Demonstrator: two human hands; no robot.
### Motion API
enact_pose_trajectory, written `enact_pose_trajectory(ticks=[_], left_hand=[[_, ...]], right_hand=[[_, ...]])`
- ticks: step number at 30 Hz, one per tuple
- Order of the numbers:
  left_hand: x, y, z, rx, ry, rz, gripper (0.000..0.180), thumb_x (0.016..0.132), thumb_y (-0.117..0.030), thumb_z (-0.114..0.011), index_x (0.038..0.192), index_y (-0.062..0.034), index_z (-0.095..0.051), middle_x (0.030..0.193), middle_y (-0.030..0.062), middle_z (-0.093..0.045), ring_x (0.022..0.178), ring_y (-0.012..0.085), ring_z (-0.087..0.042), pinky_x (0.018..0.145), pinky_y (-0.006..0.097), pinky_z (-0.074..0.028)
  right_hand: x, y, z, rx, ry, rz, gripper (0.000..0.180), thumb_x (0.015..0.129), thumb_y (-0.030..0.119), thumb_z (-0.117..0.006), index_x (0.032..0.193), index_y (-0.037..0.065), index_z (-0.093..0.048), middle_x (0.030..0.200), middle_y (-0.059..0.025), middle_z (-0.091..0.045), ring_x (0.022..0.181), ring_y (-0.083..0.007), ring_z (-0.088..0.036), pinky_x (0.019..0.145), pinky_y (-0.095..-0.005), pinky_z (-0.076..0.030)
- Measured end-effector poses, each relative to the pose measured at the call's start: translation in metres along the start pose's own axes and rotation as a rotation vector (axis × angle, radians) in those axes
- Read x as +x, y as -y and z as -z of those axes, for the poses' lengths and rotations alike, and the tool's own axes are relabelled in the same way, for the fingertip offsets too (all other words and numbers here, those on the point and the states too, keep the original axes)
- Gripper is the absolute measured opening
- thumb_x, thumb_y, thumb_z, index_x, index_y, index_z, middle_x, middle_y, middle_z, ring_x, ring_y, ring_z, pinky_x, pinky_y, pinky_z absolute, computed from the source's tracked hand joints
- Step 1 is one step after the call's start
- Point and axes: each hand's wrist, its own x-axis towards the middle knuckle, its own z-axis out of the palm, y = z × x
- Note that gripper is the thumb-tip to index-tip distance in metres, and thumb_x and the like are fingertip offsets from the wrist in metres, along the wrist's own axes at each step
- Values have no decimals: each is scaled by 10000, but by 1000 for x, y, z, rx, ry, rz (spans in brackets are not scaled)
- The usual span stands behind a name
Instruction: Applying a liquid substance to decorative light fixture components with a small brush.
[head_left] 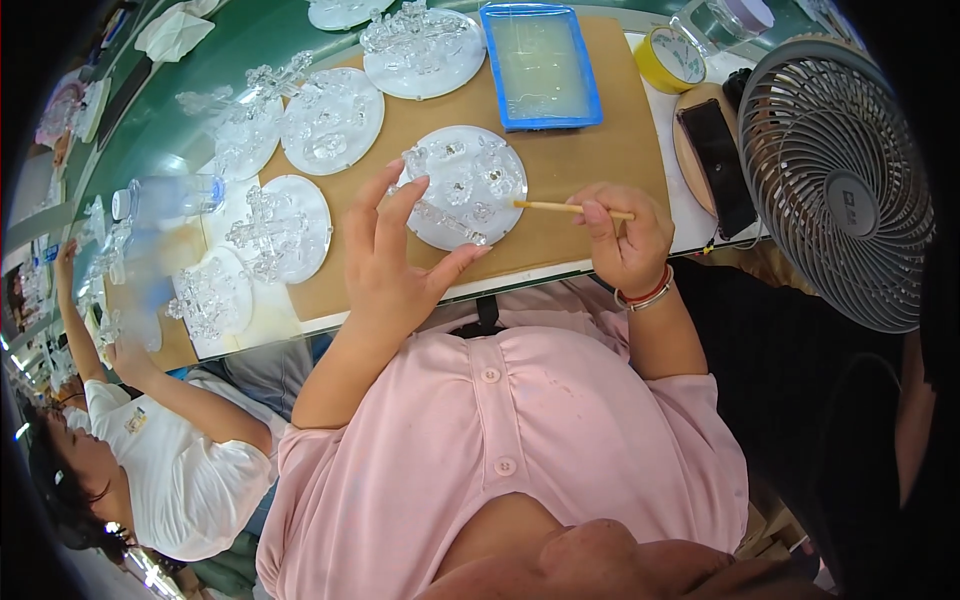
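Note:
In front of me on the brown board lies a round white disc (500, 165) with small clear plastic pieces standing on it. My left hand (385, 265) reaches over its near left edge. Its thumb and fingers are spread around a long clear plastic piece (450, 218), gripping it at the ends. A thin yellow wooden stick, like a small brush, (570, 208) is pinched in my right hand (632, 240). The stick's tip points left, at the disc's right edge. Whether the tip touches the disc, I cannot tell.
Several more discs with clear parts (333, 120) stand to the left and behind. A blue-rimmed tray (590, 75) holds pale liquid. Yellow tape (668, 60), a clear jar (715, 25), a dark case (716, 165) and a grey fan (840, 190) are right. A co-worker (180, 460) sits left.

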Motion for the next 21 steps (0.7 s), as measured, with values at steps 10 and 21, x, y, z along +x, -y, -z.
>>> enact_pose_trajectory(ticks=[10, 21], left_hand=[[12, 4, 13, -12, 24, -32, 771, 607, -311, -863, 1257, -68, -527, 1307, 147, -508, 1139, 316, -525, 915, 397, -464], [6, 21, 20, 23, 119, 51, 453, 729, -12, -759, 1152, -56, -605, 1069, 171, -640, 947, 352, -627, 776, 393, -513]], right_hand=[[1, 1, -2, 2, -2, 35, 77, 931, 49, -558, 882, -6, -537, 736, -132, -643, 610, -190, -646, 562, -278, -519], [1, 11, 0, -11, -46, -88, 81, 847, 89, -665, 855, 57, -592, 734, -93, -621, 619, -276, -604, 561, -362, -479]])
